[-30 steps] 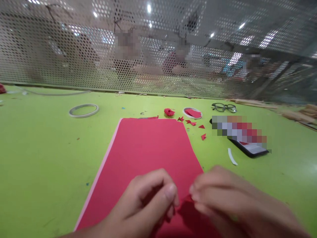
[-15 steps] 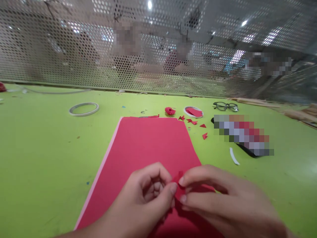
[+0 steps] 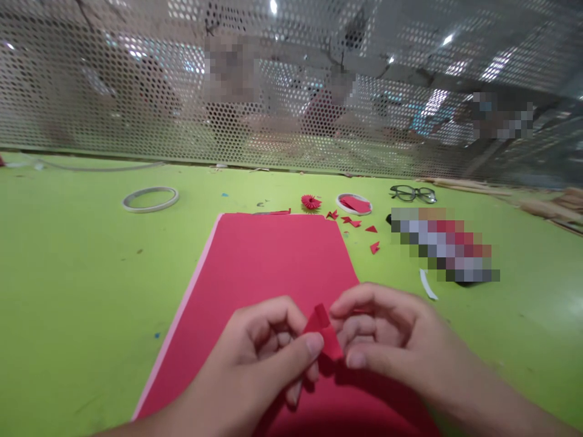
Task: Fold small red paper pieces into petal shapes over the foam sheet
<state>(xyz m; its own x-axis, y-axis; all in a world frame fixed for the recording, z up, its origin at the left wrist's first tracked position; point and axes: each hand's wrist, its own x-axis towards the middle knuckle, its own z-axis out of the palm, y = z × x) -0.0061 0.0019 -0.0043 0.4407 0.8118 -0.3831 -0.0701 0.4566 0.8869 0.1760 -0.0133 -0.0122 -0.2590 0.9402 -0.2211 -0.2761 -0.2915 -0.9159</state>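
Note:
A small piece of folded red paper [image 3: 331,341] is pinched between the thumb and fingers of my left hand [image 3: 268,346]. One narrow flap on it points up and away from me. Close by on its right, my right hand [image 3: 392,334] has its thumb and forefinger apart with nothing between them; its fingertips are at or just off the paper's right edge. Beneath both hands lies a large red sheet [image 3: 273,261] with a pale border along its left side.
Beyond the sheet sit a spiky red paper ring [image 3: 311,203], a white ring with red paper pieces [image 3: 354,204] and folded red scraps [image 3: 350,222]. Glasses [image 3: 413,193], a blurred-out dark-edged object [image 3: 444,246] and a white strip [image 3: 427,284] lie right. A tape-like ring [image 3: 150,199] lies left.
My right thumb and forefinger have come off the folded red paper and spread apart to the right. My left hand keeps its pinch, and more of the paper shows.

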